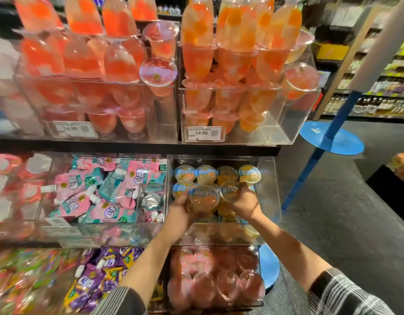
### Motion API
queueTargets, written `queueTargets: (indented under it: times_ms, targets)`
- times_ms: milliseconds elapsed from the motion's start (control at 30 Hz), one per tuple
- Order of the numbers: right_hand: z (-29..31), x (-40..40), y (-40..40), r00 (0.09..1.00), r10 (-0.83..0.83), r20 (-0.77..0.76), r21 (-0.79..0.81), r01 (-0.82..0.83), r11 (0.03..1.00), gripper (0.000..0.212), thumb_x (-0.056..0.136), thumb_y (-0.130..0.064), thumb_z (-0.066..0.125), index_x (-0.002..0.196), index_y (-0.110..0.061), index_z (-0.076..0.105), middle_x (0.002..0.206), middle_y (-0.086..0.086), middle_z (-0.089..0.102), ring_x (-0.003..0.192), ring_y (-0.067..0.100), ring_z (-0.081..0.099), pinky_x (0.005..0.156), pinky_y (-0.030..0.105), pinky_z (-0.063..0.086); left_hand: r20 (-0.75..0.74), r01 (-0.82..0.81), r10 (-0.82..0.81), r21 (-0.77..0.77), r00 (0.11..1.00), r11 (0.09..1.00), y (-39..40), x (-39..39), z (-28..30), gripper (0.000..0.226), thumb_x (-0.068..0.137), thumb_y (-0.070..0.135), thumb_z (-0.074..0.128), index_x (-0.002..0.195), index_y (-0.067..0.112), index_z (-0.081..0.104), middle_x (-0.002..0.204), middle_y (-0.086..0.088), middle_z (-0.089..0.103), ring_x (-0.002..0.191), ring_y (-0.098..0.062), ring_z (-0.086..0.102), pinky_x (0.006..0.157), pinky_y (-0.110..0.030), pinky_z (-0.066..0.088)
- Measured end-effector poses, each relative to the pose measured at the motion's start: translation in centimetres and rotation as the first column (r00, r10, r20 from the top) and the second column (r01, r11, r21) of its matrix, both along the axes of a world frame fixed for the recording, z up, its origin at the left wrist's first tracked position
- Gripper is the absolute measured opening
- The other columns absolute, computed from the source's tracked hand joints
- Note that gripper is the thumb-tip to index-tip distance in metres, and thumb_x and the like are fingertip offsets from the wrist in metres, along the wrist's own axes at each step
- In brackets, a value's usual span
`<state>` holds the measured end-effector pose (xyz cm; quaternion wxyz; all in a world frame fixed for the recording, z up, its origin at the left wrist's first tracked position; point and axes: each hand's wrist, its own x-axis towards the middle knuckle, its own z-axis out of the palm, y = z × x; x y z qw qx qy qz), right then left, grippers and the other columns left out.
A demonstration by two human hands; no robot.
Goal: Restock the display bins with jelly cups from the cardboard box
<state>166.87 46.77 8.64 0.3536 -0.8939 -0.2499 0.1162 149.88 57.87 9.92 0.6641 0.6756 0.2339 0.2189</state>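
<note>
Over the orange-cup bin [268, 178], left hand [178, 214] and right hand [245, 202] each grasp a jelly cup [203, 197]; best seat them lid-up in gaps.

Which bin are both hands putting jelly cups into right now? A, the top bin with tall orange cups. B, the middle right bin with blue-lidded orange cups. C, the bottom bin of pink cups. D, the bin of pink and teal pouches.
B: the left hand and right hand each hold a jelly cup over the middle right bin of blue-lidded orange cups.
</note>
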Motion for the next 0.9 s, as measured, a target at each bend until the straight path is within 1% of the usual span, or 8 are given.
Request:
queueTargets:
  times_ms: [133,300,367,467,533,600,767,900]
  targets:
    - [0.2,-0.2,0.1,0.998,0.014,0.063,-0.051,-0.011,0.999,0.034,0.078,-0.039,0.073,0.091,-0.023,0.046,0.086,0.001,0.062,0.084,0.022,0.065,0.060,0.022,0.041,0.057,0.055,-0.056,0.012,0.997,0.998,0.2,-0.1,-0.1,0.063,0.072,-0.018,0.069,0.126,0.009,0.049,0.106,-0.005,0.063,0.080,0.010,0.065,0.073,-0.014,0.053]
    - [1.6,-0.4,-0.6,0.984,0.135,0.113,-0.375,-0.084,0.923,0.075,0.068,-0.047,0.078,0.124,-0.009,0.048,0.104,0.005,0.063,0.096,0.023,0.064,0.071,0.029,0.050,0.071,0.151,-0.154,0.036,0.986,0.988,0.4,-0.3,-0.3,0.071,0.066,-0.022,0.071,0.126,0.009,0.049,0.109,0.003,0.062,0.093,-0.001,0.064,0.075,-0.010,0.049]
    - [2.5,-0.4,-1.2,0.972,0.134,0.192,-0.469,-0.029,0.883,0.074,0.072,-0.036,0.077,0.128,-0.006,0.040,0.111,0.008,0.059,0.102,0.027,0.063,0.077,0.035,0.052,0.017,0.161,-0.161,0.008,0.987,0.987,0.5,0.1,-0.2,0.063,0.069,-0.008,0.077,0.123,0.015,0.054,0.108,0.010,0.062,0.095,0.000,0.061,0.077,-0.009,0.048]
    - [4.6,-1.0,-2.4,0.926,0.143,0.348,-0.259,-0.052,0.964,0.038,0.087,-0.016,0.060,0.122,-0.006,0.049,0.110,0.011,0.057,0.101,0.030,0.061,0.078,0.034,0.049,-0.009,0.113,-0.117,-0.201,0.993,0.973,0.8,0.5,-0.1,0.039,0.080,0.000,0.071,0.112,0.018,0.060,0.102,0.006,0.065,0.093,-0.008,0.062,0.072,-0.017,0.054]
    - [6.7,-2.3,-3.0,0.962,0.184,0.200,0.020,-0.192,0.981,0.041,0.089,-0.013,0.062,0.128,-0.005,0.053,0.100,0.003,0.060,0.088,0.019,0.060,0.069,0.019,0.046,0.041,0.070,-0.058,-0.529,0.998,0.846,0.6,0.7,0.4,0.024,0.092,0.006,0.056,0.115,0.003,0.062,0.103,-0.012,0.065,0.091,-0.025,0.063,0.060,-0.036,0.058]
    - [8.5,-3.9,-3.0,0.947,0.322,0.003,0.111,-0.320,0.941,0.054,0.085,-0.025,0.070,0.134,-0.015,0.050,0.102,-0.006,0.057,0.087,0.010,0.057,0.065,0.006,0.044,0.054,0.072,-0.049,-0.637,0.997,0.768,0.4,0.7,0.8,0.028,0.094,0.017,0.052,0.114,-0.001,0.063,0.101,-0.018,0.064,0.088,-0.030,0.063,0.061,-0.044,0.058]
    - [7.6,-5.7,-1.4,0.864,0.504,0.007,-0.144,-0.497,0.855,0.090,0.063,-0.043,0.086,0.139,-0.020,0.044,0.127,-0.002,0.055,0.114,0.016,0.054,0.091,0.022,0.047,0.034,0.067,-0.059,-0.588,0.998,0.806,-0.1,1.2,1.1,0.036,0.094,0.020,0.051,0.068,0.014,0.076,0.057,-0.003,0.061,0.060,-0.018,0.063,0.062,-0.041,0.054]
    - [8.3,-6.1,-1.1,0.850,0.521,0.079,-0.239,-0.491,0.837,0.072,0.064,-0.034,0.085,0.127,-0.014,0.057,0.114,0.001,0.062,0.102,0.019,0.061,0.083,0.027,0.052,-0.009,0.036,-0.052,-0.619,0.999,0.784,-0.2,1.1,1.4,0.023,0.088,0.023,0.058,0.079,0.014,0.077,0.080,-0.009,0.067,0.076,-0.018,0.069,0.066,-0.047,0.055]
